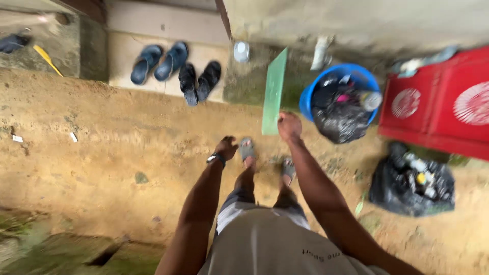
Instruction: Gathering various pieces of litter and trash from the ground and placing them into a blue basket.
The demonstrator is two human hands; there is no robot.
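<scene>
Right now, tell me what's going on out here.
A person stands on bare sandy ground, looking down. The right hand grips the lower end of a long flat green board, held roughly upright beside a blue bucket stuffed with a black bag. The left hand, wristwatch on, hangs empty. Sandals lie by the step.

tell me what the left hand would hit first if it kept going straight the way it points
Probably only the sandy ground, then the black sandals on the step; the left hand hangs empty, and depth is unclear.
</scene>
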